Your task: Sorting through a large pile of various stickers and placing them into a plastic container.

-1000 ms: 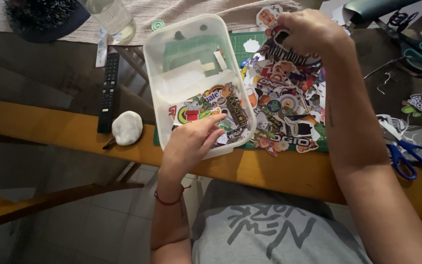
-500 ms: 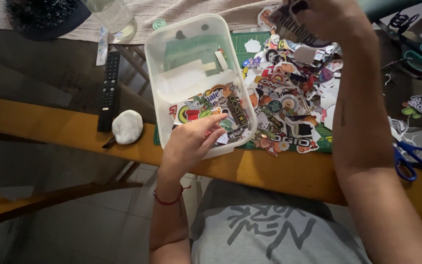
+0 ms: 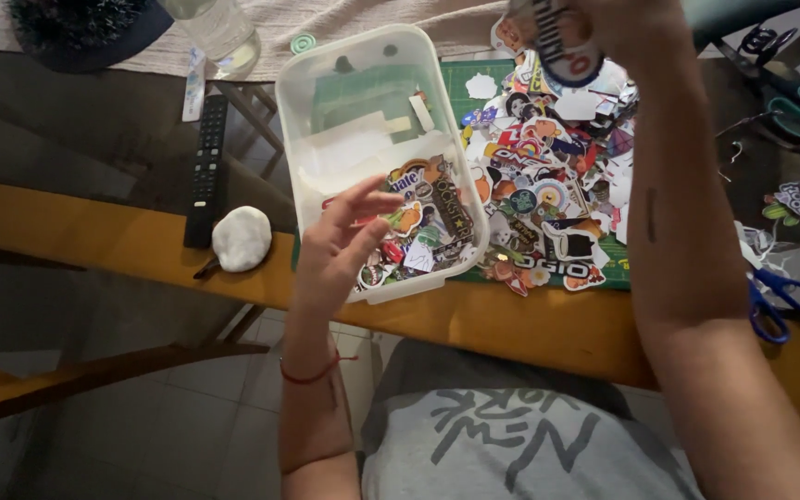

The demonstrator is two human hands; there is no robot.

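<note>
A clear plastic box (image 3: pixel 326 83) stands on the table with cut-out stickers heaped in its near end. My left hand (image 3: pixel 344 243) hovers over that near end, fingers spread, holding nothing. To the right a loose pile of colourful stickers (image 3: pixel 548 194) covers a green cutting mat (image 3: pixel 460 79). My right hand (image 3: pixel 618 23) is raised at the top edge of the view, fingers closed on a small bunch of stickers (image 3: pixel 557 46) lifted above the pile.
A black remote (image 3: pixel 207 162) and a white round lump (image 3: pixel 241 238) lie left of the box. Blue-handled scissors (image 3: pixel 784 301) and green-handled scissors (image 3: pixel 793 97) lie at the right. A dark cap (image 3: pixel 85 28) and a clear bottle (image 3: pixel 219 32) sit at the far left.
My right hand has risen from the sticker pile towards the top of the view with stickers in it. My left hand has lifted slightly off the stickers in the box and spread its fingers.
</note>
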